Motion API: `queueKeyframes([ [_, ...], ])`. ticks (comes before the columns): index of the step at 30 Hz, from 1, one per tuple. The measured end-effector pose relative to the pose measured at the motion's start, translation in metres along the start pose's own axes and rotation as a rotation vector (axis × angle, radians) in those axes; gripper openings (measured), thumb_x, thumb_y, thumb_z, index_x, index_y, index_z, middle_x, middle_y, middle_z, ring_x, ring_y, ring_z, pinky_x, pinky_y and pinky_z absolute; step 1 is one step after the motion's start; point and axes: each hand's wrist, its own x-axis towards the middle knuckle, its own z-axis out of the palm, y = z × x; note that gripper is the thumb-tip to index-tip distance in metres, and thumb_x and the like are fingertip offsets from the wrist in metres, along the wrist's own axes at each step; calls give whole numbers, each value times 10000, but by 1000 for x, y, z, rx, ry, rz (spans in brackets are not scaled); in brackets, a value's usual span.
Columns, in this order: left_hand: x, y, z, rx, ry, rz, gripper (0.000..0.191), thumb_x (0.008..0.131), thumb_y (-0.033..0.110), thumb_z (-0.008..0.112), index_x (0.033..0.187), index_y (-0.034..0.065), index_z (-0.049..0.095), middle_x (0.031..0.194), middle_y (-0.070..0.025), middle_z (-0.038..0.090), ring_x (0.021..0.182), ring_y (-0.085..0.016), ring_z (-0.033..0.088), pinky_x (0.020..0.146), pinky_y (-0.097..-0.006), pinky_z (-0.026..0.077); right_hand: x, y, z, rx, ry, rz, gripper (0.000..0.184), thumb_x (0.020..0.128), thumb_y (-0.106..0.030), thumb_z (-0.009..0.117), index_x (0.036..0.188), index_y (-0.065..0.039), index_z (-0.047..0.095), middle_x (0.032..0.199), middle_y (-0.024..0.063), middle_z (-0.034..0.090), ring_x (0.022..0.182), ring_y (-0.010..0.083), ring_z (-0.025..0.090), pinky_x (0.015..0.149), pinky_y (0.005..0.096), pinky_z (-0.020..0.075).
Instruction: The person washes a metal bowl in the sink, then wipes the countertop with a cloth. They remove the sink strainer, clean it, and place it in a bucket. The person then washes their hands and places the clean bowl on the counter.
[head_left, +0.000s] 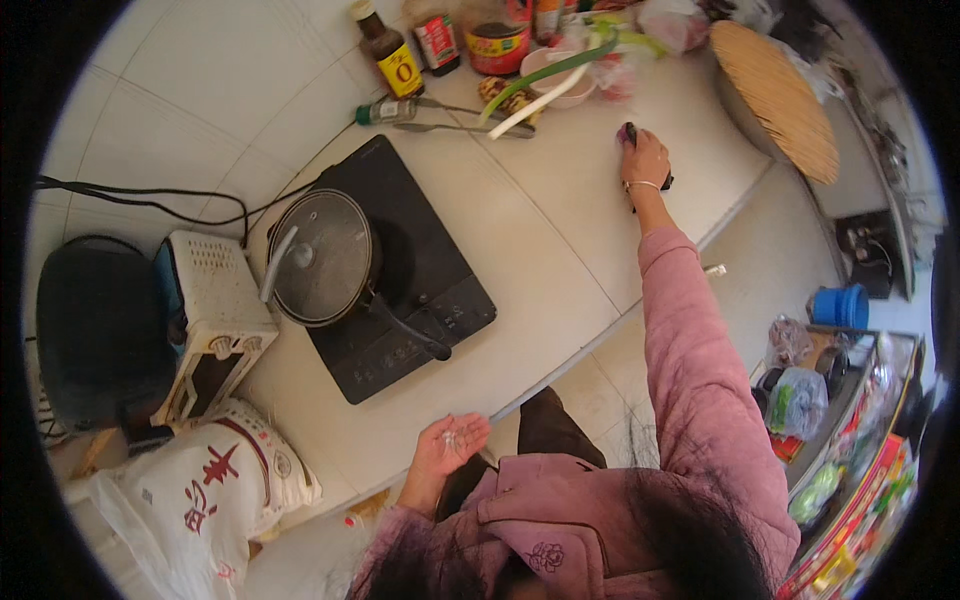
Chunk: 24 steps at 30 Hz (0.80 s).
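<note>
My left hand (454, 442) is palm up at the counter's front edge, fingers extended. Small pale glints or bits show on its palm, too small to identify. At the right, my right hand (646, 161) rests on the countertop (547, 225) with its fingers around a dark object (667, 181), mostly hidden beneath it. A purple bit (622, 133) shows by the fingertips. Left of centre, a dark pan with a glass lid (322, 277) sits on a black induction cooktop (420, 300), its handle pointing towards the front.
Sauce bottles (394, 64), a scallion (551, 79) across a pink bowl (581, 91) and ginger (499, 94) are at the back. A round straw lid (776, 101) covers a basin at right. A toaster oven (217, 322) and a white sack (217, 472) stand left.
</note>
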Motion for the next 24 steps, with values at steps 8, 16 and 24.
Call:
queueKeyframes([
  [8,44,23,48,-93,-24,160,434,881,226,421,1190,-78,442,1218,-223,480,1151,-323,459,976,-417,367,-79,-154,2,569,-414,-590,415,656,-56,595,1069,-85,568,1113,107,558,1055,279,510,887,377,416],
  [16,54,20,66,-55,42,141,396,878,203,439,1155,-77,472,1169,-230,512,1115,-340,485,943,-429,401,-125,-162,-23,692,-503,-821,363,677,-69,556,1037,-26,570,1115,122,552,1088,273,483,919,368,387],
  [24,51,17,67,-23,-2,32,395,892,231,425,1132,-75,491,1142,-230,531,1083,-342,512,916,-439,428,-101,-33,-75,424,-437,-648,358,669,-66,566,1026,-84,580,1108,105,565,1027,295,521,862,405,417],
])
